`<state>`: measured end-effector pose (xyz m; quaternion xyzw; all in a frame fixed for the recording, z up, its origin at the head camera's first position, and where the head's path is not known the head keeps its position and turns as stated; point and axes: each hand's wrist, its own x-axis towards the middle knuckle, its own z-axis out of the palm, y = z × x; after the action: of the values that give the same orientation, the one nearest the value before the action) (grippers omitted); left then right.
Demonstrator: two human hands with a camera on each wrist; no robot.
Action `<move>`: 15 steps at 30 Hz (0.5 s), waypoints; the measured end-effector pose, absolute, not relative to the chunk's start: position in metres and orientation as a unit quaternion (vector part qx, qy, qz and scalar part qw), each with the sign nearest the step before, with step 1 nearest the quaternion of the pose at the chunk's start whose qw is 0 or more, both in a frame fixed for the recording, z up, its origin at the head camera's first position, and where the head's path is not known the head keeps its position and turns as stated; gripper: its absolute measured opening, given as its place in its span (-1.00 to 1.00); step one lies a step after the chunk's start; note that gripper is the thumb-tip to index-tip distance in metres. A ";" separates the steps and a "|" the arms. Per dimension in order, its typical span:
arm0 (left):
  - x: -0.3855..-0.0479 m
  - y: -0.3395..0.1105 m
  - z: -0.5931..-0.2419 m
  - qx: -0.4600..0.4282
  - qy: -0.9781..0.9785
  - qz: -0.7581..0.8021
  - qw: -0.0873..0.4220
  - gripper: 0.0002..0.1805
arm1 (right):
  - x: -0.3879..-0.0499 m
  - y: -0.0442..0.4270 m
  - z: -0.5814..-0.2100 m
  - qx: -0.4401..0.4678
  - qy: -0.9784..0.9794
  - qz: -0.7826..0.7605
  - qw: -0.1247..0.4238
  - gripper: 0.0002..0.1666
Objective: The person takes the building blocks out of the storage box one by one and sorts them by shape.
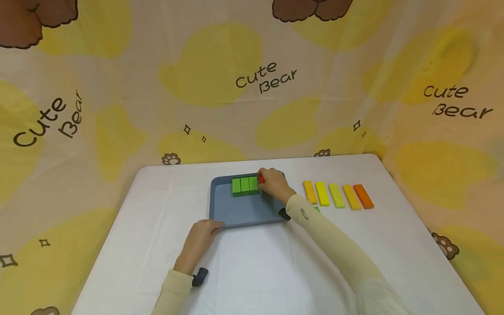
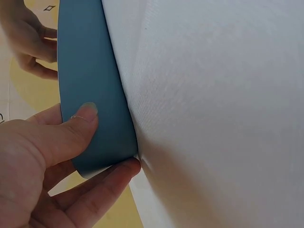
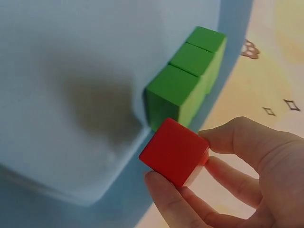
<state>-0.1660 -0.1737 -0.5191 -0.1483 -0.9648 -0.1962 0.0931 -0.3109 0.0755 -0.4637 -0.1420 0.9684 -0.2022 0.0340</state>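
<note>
A blue-grey tray (image 1: 230, 212) lies on the white table, with three green blocks (image 1: 245, 187) side by side near its far edge. My right hand (image 1: 275, 183) is over the tray's far right part. Between its thumb and fingers it pinches a red block (image 3: 173, 152), close to the end of the green row; whether the two touch I cannot tell. My left hand (image 1: 200, 240) holds the tray's near left corner. In the left wrist view its thumb presses the outer wall and its fingers curl round the corner.
Right of the tray several flat blocks lie in a row, from a yellow block (image 1: 322, 194) to an orange block (image 1: 363, 196). A green piece (image 1: 316, 209) is mostly hidden by the right sleeve. A patterned cloth (image 1: 220, 65) hangs behind the table.
</note>
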 end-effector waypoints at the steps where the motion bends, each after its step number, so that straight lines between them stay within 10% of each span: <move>1: -0.166 -0.174 -0.519 -0.148 -0.965 -0.197 0.092 -0.83 | -0.309 0.078 -0.462 -0.143 0.968 -0.206 0.029 -0.52; 15: -0.166 -0.174 -0.520 -0.147 -0.965 -0.201 0.087 -0.84 | -0.265 0.150 -0.442 -0.105 0.965 -0.242 0.019 -0.42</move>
<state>-0.1663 -0.1743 -0.5199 -0.1466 -0.9646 -0.2012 0.0867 -0.2655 0.1498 -0.4424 -0.1046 0.9646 -0.2416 0.0186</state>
